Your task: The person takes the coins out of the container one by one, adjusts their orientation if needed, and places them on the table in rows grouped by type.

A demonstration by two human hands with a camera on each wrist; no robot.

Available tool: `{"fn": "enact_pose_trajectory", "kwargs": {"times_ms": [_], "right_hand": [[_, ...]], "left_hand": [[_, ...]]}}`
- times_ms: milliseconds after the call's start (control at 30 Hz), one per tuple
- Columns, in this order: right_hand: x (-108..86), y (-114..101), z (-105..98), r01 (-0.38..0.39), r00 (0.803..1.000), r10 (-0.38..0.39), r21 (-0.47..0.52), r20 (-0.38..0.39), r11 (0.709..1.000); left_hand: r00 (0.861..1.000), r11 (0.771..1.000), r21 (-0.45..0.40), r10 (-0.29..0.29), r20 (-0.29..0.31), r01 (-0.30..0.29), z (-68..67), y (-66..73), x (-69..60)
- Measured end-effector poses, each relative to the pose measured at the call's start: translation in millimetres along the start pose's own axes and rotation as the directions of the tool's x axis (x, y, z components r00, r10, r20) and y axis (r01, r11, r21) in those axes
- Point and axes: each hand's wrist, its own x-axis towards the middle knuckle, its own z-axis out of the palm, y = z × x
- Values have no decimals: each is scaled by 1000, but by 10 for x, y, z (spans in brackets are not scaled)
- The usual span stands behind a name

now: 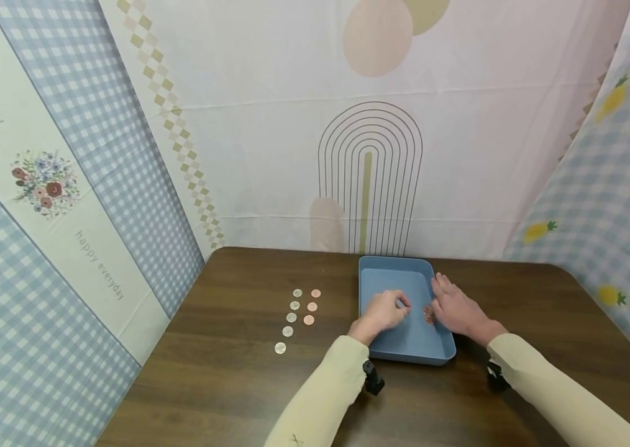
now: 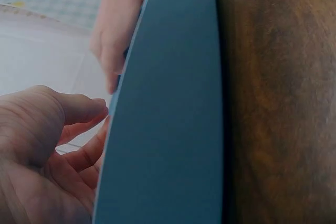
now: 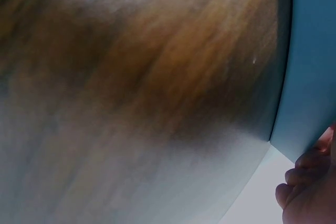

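A blue rectangular tray (image 1: pixel 407 358) sits on the brown table. Copper-coloured coins (image 1: pixel 429 315) lie inside it near the right wall, partly covered by my right hand (image 1: pixel 457 310). That hand lies over the tray's right rim with its fingers fairly straight and together. My left hand (image 1: pixel 384 312) reaches across the left rim, its thumb and forefinger bent toward each other above the tray floor. In the left wrist view the tray wall (image 2: pixel 163 103) hides its fingertips, so whether a coin is between them is unclear.
Left of the tray, silver-coloured coins (image 1: pixel 291 317) stand in a slanting column of several. Beside them runs a shorter column of 3 copper-coloured coins (image 1: pixel 312 307). A patterned cloth (image 1: pixel 270 155) hangs behind the table (image 1: pixel 225 385).
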Motion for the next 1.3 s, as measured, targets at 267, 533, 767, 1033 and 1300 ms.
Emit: {"fn": "enact_pose_trajectory", "kwargs": {"times_ms": [267,533,767,1033,1300], "right_hand": [[4,9,-14,3,1000,-3,-6,8,1000],[11,24,-11,2,1000,-2,1,-3,1000],[39,14,18,-1,1000,1,5,25,1000],[44,42,3,6,1000,-6,15,7,1000],[49,31,23,-3,1000,3,20,17,1000]], "left_hand": [[996,999,-22,-25,88,27,173,45,120],[992,974,-215,-46,115,70,345,106,281],[989,939,-314,-148,7,142,421,74,420],[994,989,-105,-104,-33,100,431,131,471],[999,984,174,-41,-11,42,498,152,562]]}}
